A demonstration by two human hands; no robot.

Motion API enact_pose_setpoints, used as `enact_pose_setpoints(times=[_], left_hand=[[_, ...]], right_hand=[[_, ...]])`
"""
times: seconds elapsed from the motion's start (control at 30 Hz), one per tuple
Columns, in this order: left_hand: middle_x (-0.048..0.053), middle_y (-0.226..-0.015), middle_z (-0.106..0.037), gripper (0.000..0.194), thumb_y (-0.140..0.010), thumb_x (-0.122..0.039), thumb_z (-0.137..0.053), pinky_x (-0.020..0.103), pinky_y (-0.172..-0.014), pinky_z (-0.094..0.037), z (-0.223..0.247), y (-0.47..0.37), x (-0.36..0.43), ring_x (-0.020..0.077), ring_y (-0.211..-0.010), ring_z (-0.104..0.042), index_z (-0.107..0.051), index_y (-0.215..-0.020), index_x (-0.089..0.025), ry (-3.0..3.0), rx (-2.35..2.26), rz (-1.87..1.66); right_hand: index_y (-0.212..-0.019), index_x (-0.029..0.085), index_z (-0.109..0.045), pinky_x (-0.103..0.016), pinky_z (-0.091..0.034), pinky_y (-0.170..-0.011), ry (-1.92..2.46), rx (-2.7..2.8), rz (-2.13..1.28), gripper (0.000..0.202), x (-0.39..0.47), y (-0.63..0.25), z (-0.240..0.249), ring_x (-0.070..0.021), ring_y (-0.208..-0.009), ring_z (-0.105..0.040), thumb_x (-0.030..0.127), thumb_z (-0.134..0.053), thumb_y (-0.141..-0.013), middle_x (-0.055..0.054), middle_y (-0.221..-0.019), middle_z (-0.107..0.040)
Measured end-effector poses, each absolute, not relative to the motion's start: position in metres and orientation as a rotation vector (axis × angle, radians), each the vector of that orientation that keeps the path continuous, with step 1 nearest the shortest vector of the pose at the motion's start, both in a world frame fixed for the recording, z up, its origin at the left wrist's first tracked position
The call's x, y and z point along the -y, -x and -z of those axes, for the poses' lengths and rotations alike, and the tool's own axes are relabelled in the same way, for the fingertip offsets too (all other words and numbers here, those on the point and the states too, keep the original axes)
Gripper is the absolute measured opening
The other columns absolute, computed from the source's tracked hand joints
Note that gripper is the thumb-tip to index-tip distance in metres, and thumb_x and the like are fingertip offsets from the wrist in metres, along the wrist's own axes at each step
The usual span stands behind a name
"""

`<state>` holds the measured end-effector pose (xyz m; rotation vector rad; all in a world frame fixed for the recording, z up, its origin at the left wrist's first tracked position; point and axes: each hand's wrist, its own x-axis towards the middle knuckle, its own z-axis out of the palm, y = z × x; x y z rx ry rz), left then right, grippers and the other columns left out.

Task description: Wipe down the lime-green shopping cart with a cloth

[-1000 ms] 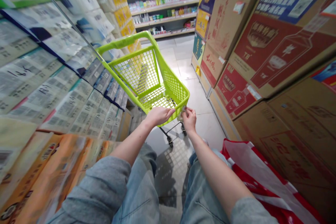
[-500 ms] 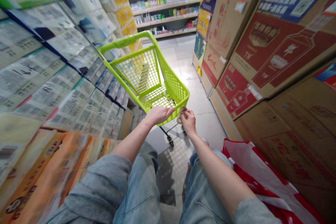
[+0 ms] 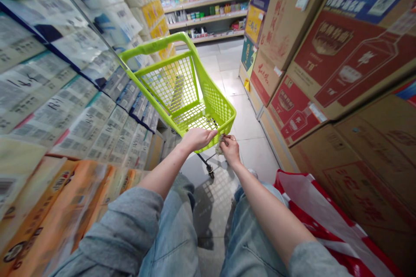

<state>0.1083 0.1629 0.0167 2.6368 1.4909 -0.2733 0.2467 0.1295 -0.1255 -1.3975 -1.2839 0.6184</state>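
Note:
A lime-green shopping cart (image 3: 221, 106) with a mesh basket stands in the aisle in front of me. My left hand (image 3: 199, 139) is closed on the near rim of its basket, the fingertips partly hidden behind the rim. Just to the right, at the basket's near corner, my right hand (image 3: 230, 149) pinches a small crumpled pale cloth (image 3: 219, 146). The cloth hangs against the outside of the basket, under the rim. Below the basket, a black caster wheel (image 3: 210, 170) shows on the floor.
Stacked tissue packs (image 3: 65, 104) line the left side, with orange packs (image 3: 65, 207) nearest me. Cardboard cartons (image 3: 354, 52) are piled on the right. A red and white bag (image 3: 325, 207) lies at lower right. Product shelves (image 3: 204, 2) stand behind the cart.
My right hand has shifted slightly left and down with the cloth, which shows more below the fingers. My left hand stays on the rim, and the view has moved slightly.

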Motion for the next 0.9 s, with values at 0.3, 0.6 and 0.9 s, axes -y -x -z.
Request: enact_pose_setpoints(times=[0.3,0.6,0.9], left_hand=[[0.009,-0.093,-0.071,0.076,-0.091,-0.058,-0.002,0.030,-0.075,-0.046,-0.017,-0.112,-0.164,0.0234,-0.088,-0.066,-0.068,-0.096,-0.021,-2.637,-1.509,0.260],[0.010,-0.097,-0.071,0.074,-0.091,-0.057,-0.003,0.030,-0.078,-0.046,-0.016,-0.111,-0.166,0.0232,-0.092,-0.065,-0.068,-0.100,-0.021,-2.621,-1.505,0.277],[0.009,-0.097,-0.070,0.076,-0.091,-0.057,0.000,0.030,-0.078,-0.045,-0.016,-0.116,-0.169,0.0234,-0.092,-0.065,-0.067,-0.099,-0.022,-2.617,-1.522,0.277]], right_hand=[[-0.090,0.021,-0.071,-0.033,-0.045,-0.090,1.314,1.348,-0.541,0.025,-0.113,-0.236,0.108,-0.0189,-0.095,-0.056,0.021,-0.047,-0.082,-0.007,-0.098,-0.057],[-0.085,0.020,-0.071,-0.033,-0.046,-0.088,1.291,1.324,-0.651,0.023,-0.121,-0.230,0.119,-0.0192,-0.093,-0.056,0.020,-0.050,-0.076,-0.006,-0.094,-0.055],[-0.087,0.019,-0.071,-0.032,-0.044,-0.089,1.295,1.358,-0.596,0.024,-0.103,-0.220,0.112,-0.0188,-0.093,-0.055,0.020,-0.047,-0.080,-0.007,-0.095,-0.057]])
